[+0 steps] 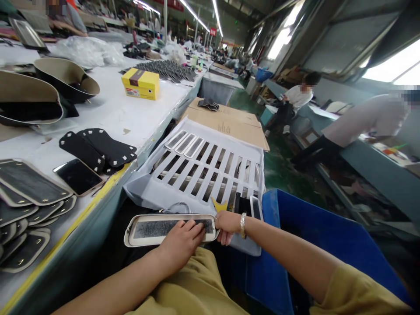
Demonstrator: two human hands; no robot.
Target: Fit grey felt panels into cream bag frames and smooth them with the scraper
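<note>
In front of my lap lies an oblong cream-edged piece (151, 228) with rounded ends and a speckled dark grey panel. My left hand (183, 245) rests over its near edge, fingers bent and pressing on the panel. At the piece's right end, my right hand (227, 225) is closed with the fingertips gripping the rim. Whatever else those fingers may hold is hidden. A yellow pointed piece (219, 206) shows just beyond the right hand. Further out, a white slotted tray (197, 179) carries several narrow cream-framed grey strips (183, 143) in its far left corner.
A blue bin (315, 236) stands to my right. On the left table are stacked grey panels (33, 183), a phone (78, 176), black shaped pieces (98, 148) and a yellow box (140, 83). Cardboard (226, 120) lies beyond the tray. Two people work at right.
</note>
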